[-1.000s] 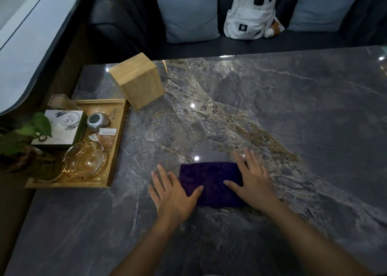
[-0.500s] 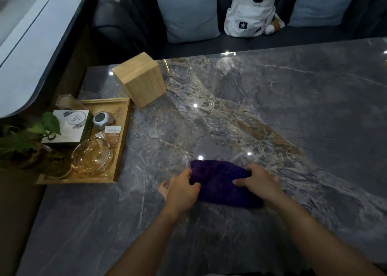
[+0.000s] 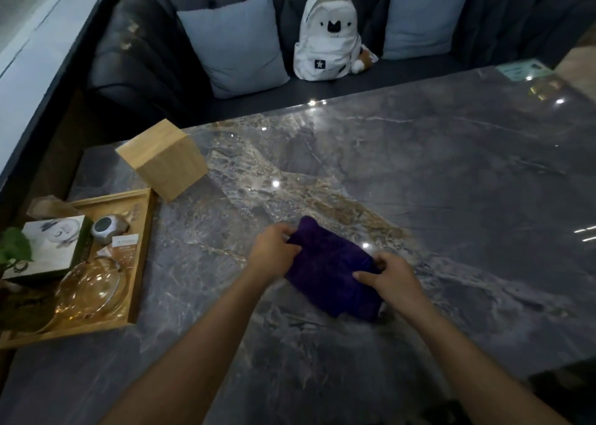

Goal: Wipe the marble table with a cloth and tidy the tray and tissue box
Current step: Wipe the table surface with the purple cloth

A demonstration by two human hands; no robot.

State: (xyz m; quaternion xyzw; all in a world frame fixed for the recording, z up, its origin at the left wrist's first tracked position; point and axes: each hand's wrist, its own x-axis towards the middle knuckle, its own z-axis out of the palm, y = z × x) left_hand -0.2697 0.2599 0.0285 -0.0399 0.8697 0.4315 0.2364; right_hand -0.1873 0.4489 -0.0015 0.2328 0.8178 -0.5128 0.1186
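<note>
A dark purple cloth [image 3: 332, 273] lies bunched on the grey marble table [image 3: 451, 183], near its front middle. My left hand [image 3: 274, 252] grips the cloth's far left corner. My right hand [image 3: 392, 276] pinches its right edge. At the far left of the table a wooden tissue box [image 3: 161, 158] stands skewed. In front of that box sits a wooden tray [image 3: 142, 231].
The tray holds a white box [image 3: 51, 247], a small round grey device [image 3: 108, 229], a card and a glass bowl [image 3: 90, 287]. Plant leaves [image 3: 14, 247] overhang its left side. Behind the table runs a dark sofa with cushions and a white backpack [image 3: 329, 37].
Both hands went from lying flat beside the cloth to closing on its edges. The flat folded cloth is now gathered and bunched. The camera view has tilted up.
</note>
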